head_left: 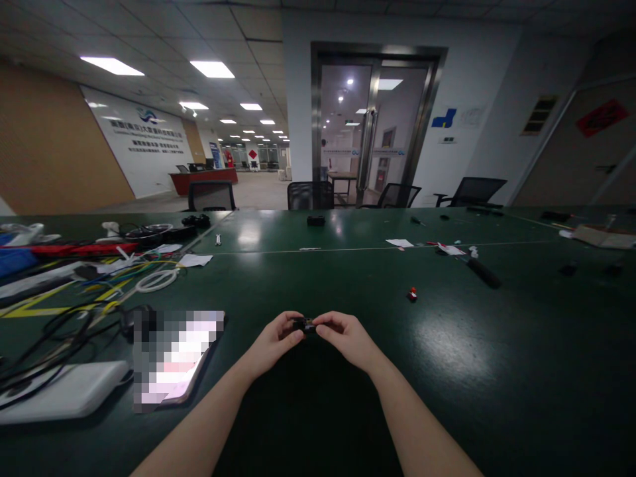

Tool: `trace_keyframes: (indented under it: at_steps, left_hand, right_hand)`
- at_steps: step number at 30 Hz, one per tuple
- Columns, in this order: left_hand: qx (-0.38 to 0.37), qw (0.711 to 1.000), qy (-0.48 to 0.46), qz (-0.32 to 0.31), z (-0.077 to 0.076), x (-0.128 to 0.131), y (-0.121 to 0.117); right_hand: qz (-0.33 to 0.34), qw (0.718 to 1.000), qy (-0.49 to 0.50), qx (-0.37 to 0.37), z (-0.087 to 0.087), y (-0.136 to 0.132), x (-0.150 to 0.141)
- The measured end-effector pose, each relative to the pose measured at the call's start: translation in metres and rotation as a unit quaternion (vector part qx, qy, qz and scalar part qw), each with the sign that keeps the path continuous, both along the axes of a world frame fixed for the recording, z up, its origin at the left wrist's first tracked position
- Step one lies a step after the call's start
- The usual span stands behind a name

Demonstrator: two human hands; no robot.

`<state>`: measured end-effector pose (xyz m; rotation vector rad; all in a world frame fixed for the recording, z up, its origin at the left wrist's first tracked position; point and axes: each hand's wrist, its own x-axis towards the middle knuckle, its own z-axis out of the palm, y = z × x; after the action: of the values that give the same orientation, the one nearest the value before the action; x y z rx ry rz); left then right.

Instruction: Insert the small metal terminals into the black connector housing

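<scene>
A small black part (307, 326) with a greyish patch sits between my two hands, just over the dark green table (318, 278); its exact kind is too small to make out. My left hand (276, 338) pinches its left end between thumb and fingers. From the other side, my right hand (342, 334) grips the right end, fingertips closed on it. The fingertips hide both ends of the part. To the right of my hands lies a small red and white piece (412, 294).
Left on the table are a lit phone (181, 361), a white box-shaped device (74, 394) and tangled cables (54, 331). Farther off stand a black block (316, 220) and a small wrench (218, 240). A black-handled tool (483, 271) and paper scraps (399, 243) lie right.
</scene>
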<state>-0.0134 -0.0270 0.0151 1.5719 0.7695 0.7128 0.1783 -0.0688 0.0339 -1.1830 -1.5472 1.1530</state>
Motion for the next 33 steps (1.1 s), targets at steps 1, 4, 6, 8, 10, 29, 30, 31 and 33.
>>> trace_keyframes:
  at_steps: [1,4,6,8,10,29,30,31,33]
  left_hand:
    - [0.001,1.000,0.001,0.001,-0.0002,-0.0002,0.0001]
    - [0.002,1.000,0.001,0.002,-0.0006,-0.0005,0.0003]
    - [0.001,1.000,-0.001,0.000,-0.0011,-0.0004,0.0007]
    - [-0.002,1.000,-0.007,0.004,-0.0019,0.0002,0.0012]
    - [-0.008,1.000,-0.011,0.010,-0.0024,0.0011,0.0015]
    - [0.006,1.000,0.011,-0.017,0.0002,0.0020,-0.0005]
    - [0.003,1.000,0.015,-0.018,0.0009,0.0019,-0.0009]
    - [0.002,1.000,0.018,-0.019,0.0016,0.0018,-0.0011]
    - [0.004,1.000,0.016,-0.021,0.0024,0.0016,-0.0015]
  right_hand:
    - [-0.001,1.000,-0.004,-0.003,0.0011,-0.0007,0.0000]
    - [-0.002,1.000,-0.010,-0.006,0.0027,-0.0018,-0.0001]
    - [0.000,1.000,-0.009,-0.005,0.0022,-0.0016,-0.0002]
    - [0.004,1.000,-0.007,0.000,0.0007,-0.0007,-0.0003]
    - [0.008,1.000,-0.003,0.006,-0.0010,0.0004,-0.0003]
    - [-0.001,0.997,-0.075,0.004,-0.0035,-0.0001,-0.0035]
    - [-0.002,0.997,-0.078,0.005,-0.0029,-0.0004,-0.0036]
    - [-0.002,0.997,-0.081,0.007,-0.0021,-0.0007,-0.0037]
    - [0.001,0.996,-0.084,0.011,-0.0004,-0.0014,-0.0038]
